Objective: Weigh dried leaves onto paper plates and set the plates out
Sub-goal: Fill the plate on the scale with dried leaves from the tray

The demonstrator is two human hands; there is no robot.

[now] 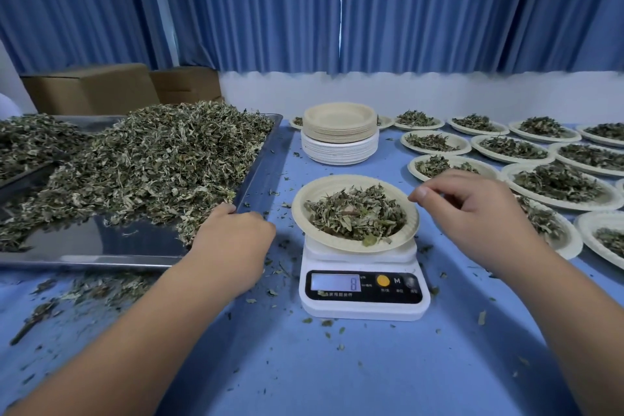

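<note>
A paper plate (304, 209) heaped with dried leaves (356, 216) sits on a white digital scale (364, 306) whose display shows 8. My right hand (472, 213) hovers just right of this plate's rim, thumb pointing toward it and fingers curled under; whether it holds anything is hidden. My left hand (236, 240) rests, knuckles up, on the near right corner of a steel tray (263, 162) piled with loose dried leaves (152, 162). A stack of unused paper plates (339, 133) stands behind the scale.
Several filled plates (557, 182) lie in rows on the blue table (337, 375) to the right, some under my right wrist. Leaf crumbs scatter around the scale and tray. Cardboard boxes (91, 88) and blue curtains stand at the back.
</note>
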